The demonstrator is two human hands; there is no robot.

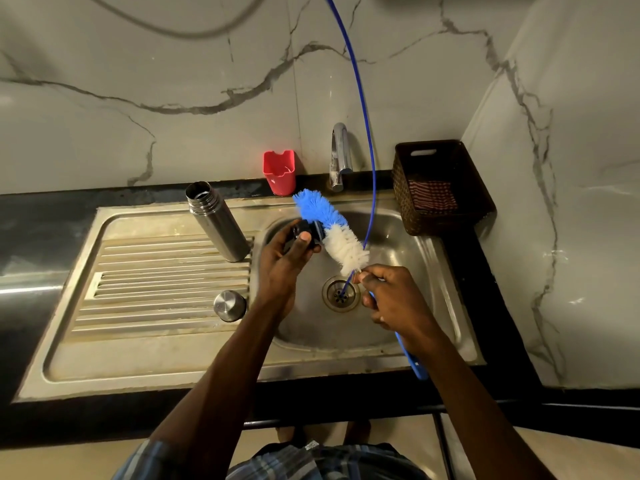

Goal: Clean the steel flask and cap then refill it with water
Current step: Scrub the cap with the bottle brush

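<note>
The open steel flask (216,221) stands upright on the drainboard's far end, beside the basin. A steel outer cap (229,305) sits on the drainboard's ribs nearer me. My left hand (282,263) grips a black inner cap (306,233) over the basin. My right hand (391,296) holds the blue handle of a bottle brush (329,228). The brush's blue and white bristles lie against the black cap.
The steel sink (440,327) has a drain (341,293) in its middle and a chrome tap (340,155) behind it. A thin blue hose (363,109) hangs down into the basin. A red cup (279,172) and a brown basket (441,188) stand at the back.
</note>
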